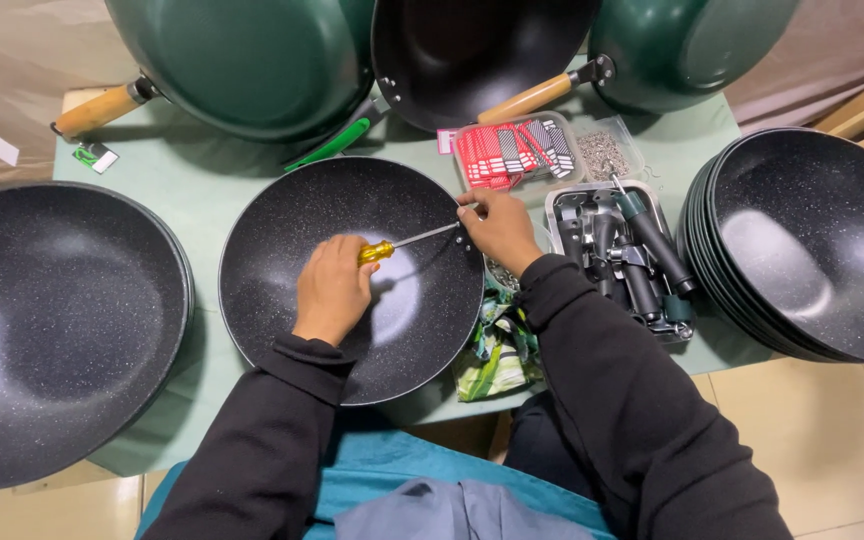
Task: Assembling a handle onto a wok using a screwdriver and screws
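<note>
A black speckled pan without a handle lies on the green table right in front of me. My left hand is inside the pan, shut on a yellow-handled screwdriver whose shaft points right to the pan's rim. My right hand rests at that right rim, fingers pinched at the screwdriver's tip and the rim fitting there. What the fingers pinch is hidden.
A large black pan sits at left, a stack of pans at right. Green pans with wooden handles stand behind. A clear box of red tags, a bag of screws, a metal tray of handle parts and crumpled wrapping lie near my right arm.
</note>
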